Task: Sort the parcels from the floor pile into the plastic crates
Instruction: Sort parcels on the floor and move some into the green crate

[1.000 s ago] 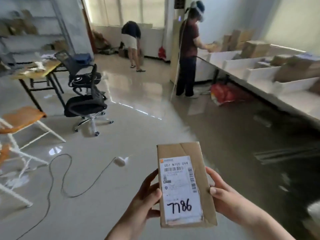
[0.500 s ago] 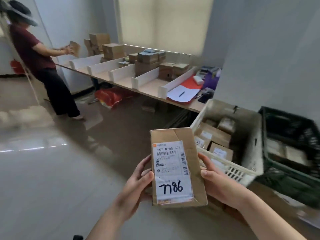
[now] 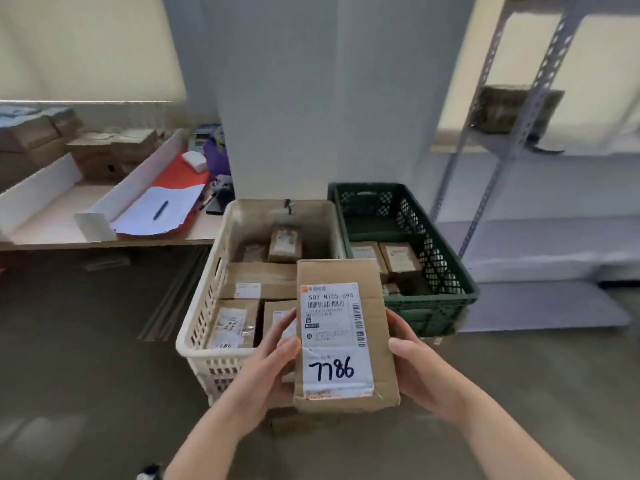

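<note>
Desk (image 3: 59, 226) at 9 o'clock, cut off at the left edge, carries blurred cartons (image 3: 104, 150), papers (image 3: 138, 216) and one pen (image 3: 161, 210). Metal shelf (image 3: 516, 133) at 2 o'clock; its single load is too blurred to identify. Two crates stand on the floor (image 3: 86, 341). The white crate (image 3: 204, 306), centre, shows at least five parcels (image 3: 259, 277), with its near right corner hidden. The green crate (image 3: 433, 306), at its 3 o'clock, shows two labelled ones, the rest dim. One held parcel (image 3: 346, 323), at 6 o'clock above the white crate's near rim: brown cardboard, white barcode label printed "507 N705 094", handwritten "7786". Left hand (image 3: 266, 368) at its 8 o'clock, right hand (image 3: 415, 365) at its 4 o'clock; both hands clamp its long sides.
</note>
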